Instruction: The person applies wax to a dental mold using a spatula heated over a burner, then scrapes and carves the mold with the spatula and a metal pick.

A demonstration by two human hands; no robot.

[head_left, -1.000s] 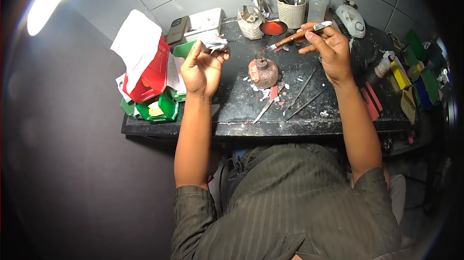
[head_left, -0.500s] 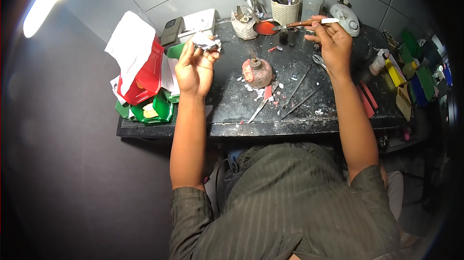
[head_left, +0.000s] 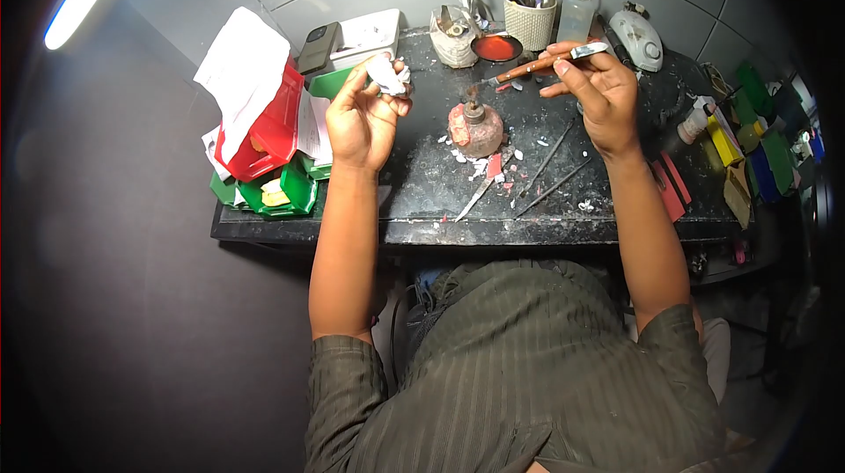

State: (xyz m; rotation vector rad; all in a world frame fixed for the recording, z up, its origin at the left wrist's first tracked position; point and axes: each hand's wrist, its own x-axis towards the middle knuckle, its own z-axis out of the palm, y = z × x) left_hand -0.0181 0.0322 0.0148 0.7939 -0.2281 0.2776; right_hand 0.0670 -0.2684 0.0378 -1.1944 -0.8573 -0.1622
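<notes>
My left hand [head_left: 363, 125] is closed around a white plaster piece [head_left: 385, 75], raised above the left part of the bench. My right hand [head_left: 606, 103] grips a wax knife [head_left: 532, 70] by its brown handle with a white end. The knife's blade points left and hangs just above the wick of a wax-smeared spirit lamp [head_left: 476, 130]. Behind the blade sits a dark dish of red wax [head_left: 496, 49]. Whether the lamp burns is hard to make out.
Red bin [head_left: 286, 125] and green bin [head_left: 304, 196] stand at the left with papers. Scraps, a knife [head_left: 475, 198] and thin tools lie before the lamp. Behind are a brush cup [head_left: 529, 26] and a pump bottle [head_left: 576, 15]. Pink wax sheets [head_left: 671, 187] lie right.
My right hand has brought the wax knife's blade from the red wax dish toward me, to above the lamp. My left hand has turned the plaster piece slightly. The view has shifted a little.
</notes>
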